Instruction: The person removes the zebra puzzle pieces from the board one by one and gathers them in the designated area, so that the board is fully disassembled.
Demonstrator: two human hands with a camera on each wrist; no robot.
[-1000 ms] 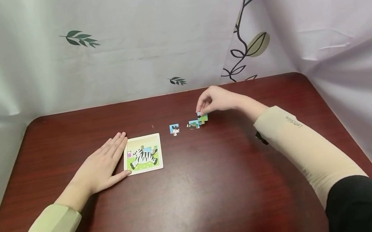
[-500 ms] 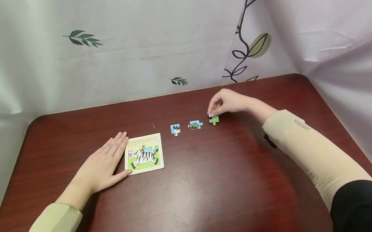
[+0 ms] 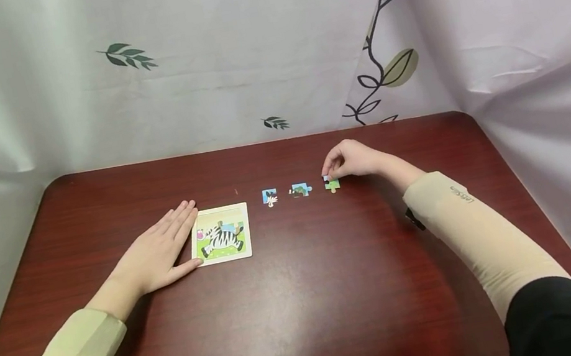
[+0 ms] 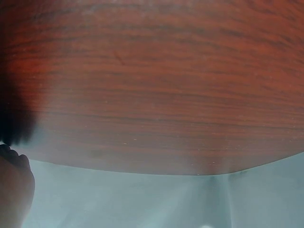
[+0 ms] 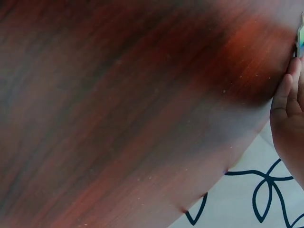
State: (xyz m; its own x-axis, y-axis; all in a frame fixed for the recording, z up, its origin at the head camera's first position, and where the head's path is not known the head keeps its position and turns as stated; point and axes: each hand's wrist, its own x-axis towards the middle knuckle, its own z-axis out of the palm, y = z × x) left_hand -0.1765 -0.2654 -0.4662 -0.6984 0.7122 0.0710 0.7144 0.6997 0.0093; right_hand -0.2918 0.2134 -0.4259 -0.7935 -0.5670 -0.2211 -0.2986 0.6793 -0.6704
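In the head view, a framed zebra puzzle [image 3: 222,245] lies flat on the table, part of its picture filled in. My left hand [image 3: 153,255] lies flat with straight fingers, its fingertips and thumb against the left edge of the frame. To the right, my right hand [image 3: 353,158] pinches a green-and-blue puzzle piece [image 3: 333,184] by its upper edge, at the table surface. Fingers [image 5: 292,92] of that hand show at the right border of the right wrist view. Two loose pieces lie between the hands: a zebra-head piece [image 3: 269,197] and a blue-and-green piece [image 3: 299,191].
The dark red wooden table [image 3: 298,321] has rounded far corners. White cloth [image 3: 220,56] with leaf prints hangs behind it and along both sides. The left wrist view shows mostly tabletop [image 4: 156,95].
My right hand has moved right with its puzzle piece, away from the blue-and-green piece, and lowered it slightly toward me. My left hand and the framed puzzle have stayed put.
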